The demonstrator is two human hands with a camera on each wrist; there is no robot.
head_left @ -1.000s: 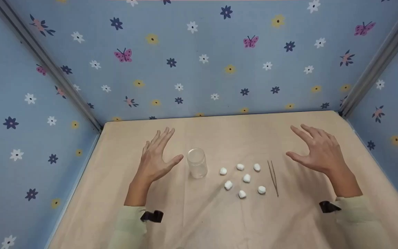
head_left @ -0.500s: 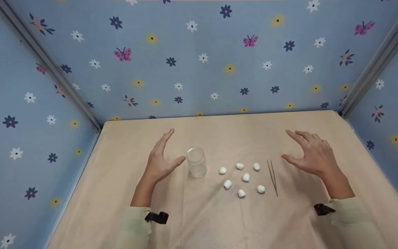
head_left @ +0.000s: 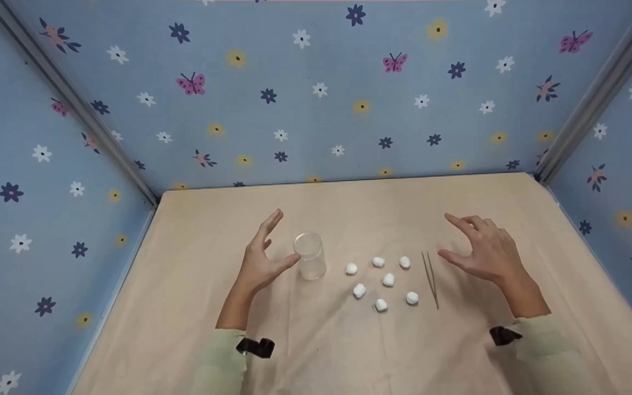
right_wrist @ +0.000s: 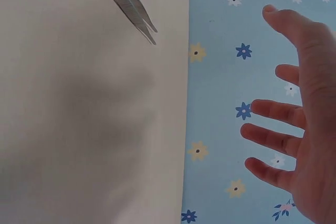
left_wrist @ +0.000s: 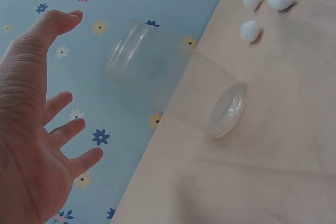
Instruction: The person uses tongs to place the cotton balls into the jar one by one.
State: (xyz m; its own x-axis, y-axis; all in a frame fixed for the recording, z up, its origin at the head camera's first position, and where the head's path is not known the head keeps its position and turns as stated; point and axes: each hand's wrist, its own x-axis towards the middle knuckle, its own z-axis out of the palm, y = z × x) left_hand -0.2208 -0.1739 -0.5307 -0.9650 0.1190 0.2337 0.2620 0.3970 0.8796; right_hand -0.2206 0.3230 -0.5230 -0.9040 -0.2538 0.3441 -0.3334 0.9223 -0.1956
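Both hands wide, nothing in either, and the clear jar [head_left: 311,263] stands right by the left one!
Here's the left hand [head_left: 261,266], thumb spread well away from the fingers, just beside that upright jar on the cloth-covered table [head_left: 212,230]; from the head the thumb tip crosses the jar's rim, but the left wrist view shows a gap, so they're apart. Over on the other side, the right hand [head_left: 489,252] is wide too, hovering above the table, and nearest to it lie the metal tweezers [head_left: 432,282], tips toward the flowered blue wall [head_left: 327,118]. And between jar and tweezers, seven white cotton balls [head_left: 388,280] lie loosely scattered, each one separate from its neighbours, with one roughly in the middle of the group!
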